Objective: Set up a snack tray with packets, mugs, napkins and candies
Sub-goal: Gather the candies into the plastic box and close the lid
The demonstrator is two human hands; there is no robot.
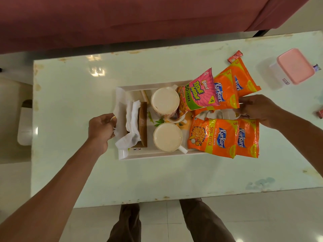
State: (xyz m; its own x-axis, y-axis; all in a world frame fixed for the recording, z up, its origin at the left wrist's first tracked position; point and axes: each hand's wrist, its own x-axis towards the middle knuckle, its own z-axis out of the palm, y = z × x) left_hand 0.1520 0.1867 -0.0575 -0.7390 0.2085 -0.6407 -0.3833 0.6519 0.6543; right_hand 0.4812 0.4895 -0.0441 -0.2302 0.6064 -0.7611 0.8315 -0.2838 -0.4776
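A white tray [150, 154] sits mid-table. In it stand two cream mugs [165, 100] [167, 137], a brown napkin holder [143, 124] with white napkins [132, 117], a pink snack packet [201, 92] and several orange Kurkure packets [225, 92] [214, 135] that overhang the tray's right end. My left hand [100, 129] grips the tray's left end, with a napkin under the fingers. My right hand [255, 106] holds the tray's right end between the orange packets. Red candies [235, 56] [320, 114] lie loose on the table at the right.
The pale green table [78, 102] has a pink-lidded white container [291, 69] at the far right, a small wrapped candy [316, 67] beside it. A maroon sofa [122, 20] runs behind the table. My legs [127, 224] stand at the near edge.
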